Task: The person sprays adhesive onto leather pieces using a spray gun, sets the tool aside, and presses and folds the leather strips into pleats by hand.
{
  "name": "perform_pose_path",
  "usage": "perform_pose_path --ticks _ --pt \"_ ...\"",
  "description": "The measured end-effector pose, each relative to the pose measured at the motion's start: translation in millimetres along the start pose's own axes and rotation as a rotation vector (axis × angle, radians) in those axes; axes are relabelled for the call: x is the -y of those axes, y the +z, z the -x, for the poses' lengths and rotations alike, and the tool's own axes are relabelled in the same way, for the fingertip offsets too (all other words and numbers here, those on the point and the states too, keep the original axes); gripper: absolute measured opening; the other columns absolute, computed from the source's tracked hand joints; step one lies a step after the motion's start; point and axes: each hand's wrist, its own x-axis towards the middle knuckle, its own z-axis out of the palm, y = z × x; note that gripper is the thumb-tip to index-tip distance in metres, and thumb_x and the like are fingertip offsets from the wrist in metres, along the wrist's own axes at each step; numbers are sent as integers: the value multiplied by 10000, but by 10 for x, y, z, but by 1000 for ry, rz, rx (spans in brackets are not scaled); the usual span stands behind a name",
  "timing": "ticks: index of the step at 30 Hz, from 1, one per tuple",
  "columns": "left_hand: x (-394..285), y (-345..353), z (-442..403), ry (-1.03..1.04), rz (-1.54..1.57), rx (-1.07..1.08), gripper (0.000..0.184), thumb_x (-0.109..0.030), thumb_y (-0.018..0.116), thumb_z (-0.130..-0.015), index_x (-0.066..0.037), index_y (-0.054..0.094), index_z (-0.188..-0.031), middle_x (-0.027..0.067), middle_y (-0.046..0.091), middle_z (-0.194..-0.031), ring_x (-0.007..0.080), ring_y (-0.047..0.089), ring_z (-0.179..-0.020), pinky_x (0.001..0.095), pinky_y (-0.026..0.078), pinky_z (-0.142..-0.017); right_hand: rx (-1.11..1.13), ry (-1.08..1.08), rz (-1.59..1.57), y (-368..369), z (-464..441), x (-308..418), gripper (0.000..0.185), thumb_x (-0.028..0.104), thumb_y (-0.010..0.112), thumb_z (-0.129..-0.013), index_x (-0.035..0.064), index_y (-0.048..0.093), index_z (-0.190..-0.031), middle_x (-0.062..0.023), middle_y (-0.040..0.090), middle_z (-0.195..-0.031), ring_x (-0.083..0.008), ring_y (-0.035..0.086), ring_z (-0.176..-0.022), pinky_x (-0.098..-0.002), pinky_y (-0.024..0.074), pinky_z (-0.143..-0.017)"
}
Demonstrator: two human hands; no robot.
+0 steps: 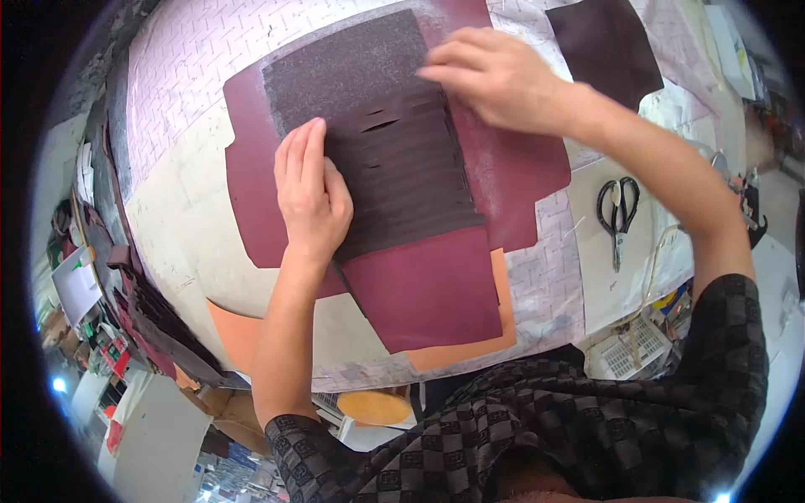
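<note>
A dark pleated panel with slits (pixel 402 168) lies over a maroon sheet (pixel 251 189), below a dark grey speckled area (pixel 352 67). Its lower end is a smooth maroon section (pixel 428 293). My left hand (pixel 312 189) rests at the panel's left edge, fingers together and pointing up; whether they grip the edge is hidden. Near the panel's upper right corner, my right hand (pixel 495 80) has its thumb and fingertips brought together over the edge. Anything between those fingertips is too small to make out.
Black-handled scissors (pixel 618 214) lie to the right. A separate dark piece (pixel 605 50) is at the upper right. Orange sheet material (pixel 461 356) shows under the maroon section. Dark folded pieces (pixel 163 318) hang at the table's left edge, and a round yellow stool seat (pixel 374 407) is below.
</note>
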Motion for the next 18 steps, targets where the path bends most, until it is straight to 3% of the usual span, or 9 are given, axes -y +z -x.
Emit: perform_pose_path --ticks 1,4,7,9,13,14,15,17,18 --pt "-2 3 49 28 -32 -81 499 42 660 -940 78 643 -1438 237 644 -1486 433 572 -1424 566 437 -1197 -49 83 -47 79 -151 264 491 169 823 -886 57 728 -1354 -100 732 -1367 -316 685 -1285 -455 555 -1103" --pt "-49 75 239 46 -201 131 572 -129 663 -1043 62 545 -1570 247 507 -1684 436 405 -1625 594 319 -1312 110 58 -87 425 -369 805 592 377 761 -999 1 686 -1450 -152 679 -1511 -306 591 -1468 -469 427 -1268" --pt "-25 138 303 40 -260 218 610 -192 635 -1075 55 502 -1616 237 443 -1738 418 351 -1660 591 268 -1339 257 55 29 626 -194 982 690 480 616 -1092 1 577 -1588 -168 553 -1672 -303 440 -1615 -481 278 -1373" --pt "4 180 365 26 -260 228 619 -234 610 -1095 47 489 -1633 223 403 -1770 399 307 -1682 586 217 -1359 311 98 7 496 0 891 728 488 625 -1080 7 536 -1619 -139 509 -1715 -274 400 -1644 -478 249 -1386" --pt "6 206 359 19 -269 219 624 -249 603 -1101 33 482 -1644 213 406 -1771 389 294 -1690 581 189 -1370 403 126 84 130 413 697 761 479 644 -1054 23 503 -1647 -110 450 -1760 -242 354 -1671 -473 224 -1400" --pt "11 214 370 20 -276 226 624 -255 601 -1103 28 483 -1646 211 412 -1768 388 286 -1693 579 177 -1373 347 127 89 95 457 669 682 402 693 -1042 11 573 -1588 -114 552 -1682 -260 439 -1621 -469 256 -1387" --pt "18 213 371 17 -276 216 624 -255 601 -1103 28 483 -1646 211 412 -1768 388 286 -1693 579 177 -1373 349 120 97 67 410 662 682 402 693 -1042 11 573 -1588 -114 552 -1682 -260 439 -1621 -469 256 -1387" --pt "29 201 380 28 -191 161 640 -205 656 -1072 43 481 -1636 220 459 -1730 406 345 -1662 582 220 -1361 256 197 109 41 302 652 507 259 763 -1004 30 685 -1449 -106 700 -1488 -287 598 -1456 -470 420 -1285" --pt "39 184 383 27 -194 158 640 -205 656 -1072 43 481 -1636 220 459 -1730 406 345 -1662 582 220 -1361 254 193 110 75 174 697 507 259 763 -1004 30 685 -1449 -106 700 -1488 -287 598 -1456 -470 420 -1285"
